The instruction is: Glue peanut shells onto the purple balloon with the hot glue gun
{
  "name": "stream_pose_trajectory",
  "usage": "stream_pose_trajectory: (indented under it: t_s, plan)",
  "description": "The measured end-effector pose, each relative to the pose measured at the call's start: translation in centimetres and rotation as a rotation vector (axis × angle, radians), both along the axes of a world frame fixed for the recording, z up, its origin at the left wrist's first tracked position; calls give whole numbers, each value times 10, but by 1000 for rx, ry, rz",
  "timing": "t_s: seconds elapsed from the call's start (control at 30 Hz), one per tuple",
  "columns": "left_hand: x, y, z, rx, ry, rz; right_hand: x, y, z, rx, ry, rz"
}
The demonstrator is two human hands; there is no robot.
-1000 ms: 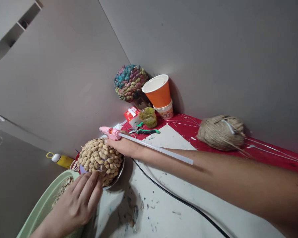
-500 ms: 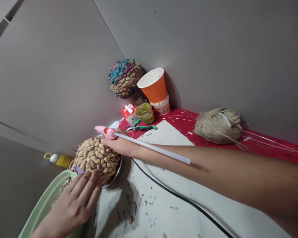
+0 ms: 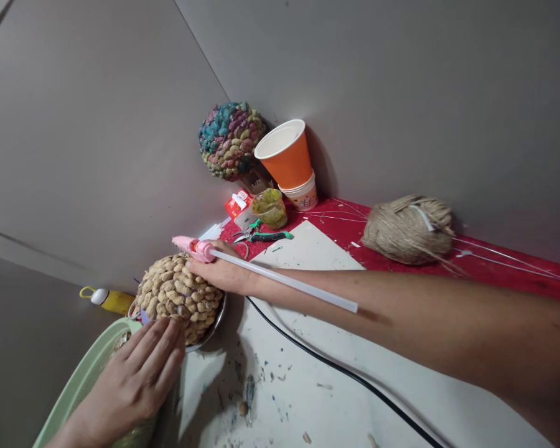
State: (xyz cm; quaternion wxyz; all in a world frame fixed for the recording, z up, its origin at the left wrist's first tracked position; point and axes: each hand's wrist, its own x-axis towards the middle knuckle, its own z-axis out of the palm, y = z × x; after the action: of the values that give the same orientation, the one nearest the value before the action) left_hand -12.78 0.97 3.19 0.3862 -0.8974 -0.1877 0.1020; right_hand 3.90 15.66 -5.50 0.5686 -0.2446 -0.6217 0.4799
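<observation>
A ball covered in peanuts (image 3: 180,295) rests in a metal bowl, with a bit of purple surface showing at its left. My left hand (image 3: 137,367) lies against the ball's lower front, fingers bent and close together; the fingertips are hidden against the peanuts, so what they hold cannot be made out. Behind the ball, my right hand (image 3: 219,267) is closed round a pink glue gun (image 3: 193,247), from which a long translucent glue stick (image 3: 284,281) sticks out over my right forearm.
A green basket (image 3: 70,389) stands at lower left, beside a yellow bottle (image 3: 116,302). Behind are a multicoloured peanut ball (image 3: 231,140), orange cup (image 3: 289,158), pliers (image 3: 266,236) and twine (image 3: 408,230). A black cable (image 3: 326,361) crosses the white board (image 3: 298,398).
The whole view has shifted slightly. My left hand stays at the ball's lower front, and my right hand still holds the glue gun behind it.
</observation>
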Motion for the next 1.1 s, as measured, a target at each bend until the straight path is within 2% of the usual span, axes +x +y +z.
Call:
stream_pose_trajectory:
  t_s: [0.23, 0.4, 0.57, 0.7, 0.87, 0.97, 1.1]
  plan:
    - [-19, -9, -11, 16, -104, 98, 3, 0, 0, 29, -20, 12]
    - [-10, -11, -9, 57, -70, 96, 2, -1, 0, 20, -30, -5]
    - [-3, -16, -18, 107, -87, 159, 2, -2, 0, 61, -5, -19]
    - [-4, -18, -26, 140, -120, 183, 1, -3, -1, 92, 20, -19]
    - [-10, -20, -28, 157, -169, 184, -3, -1, -3, 92, 24, -25]
    - [-4, -23, -31, 150, -413, 230, -4, -1, -4, 90, 26, -29]
    - [22, -28, -42, 121, -1006, 468, -2, -3, -4, 81, 26, -27]
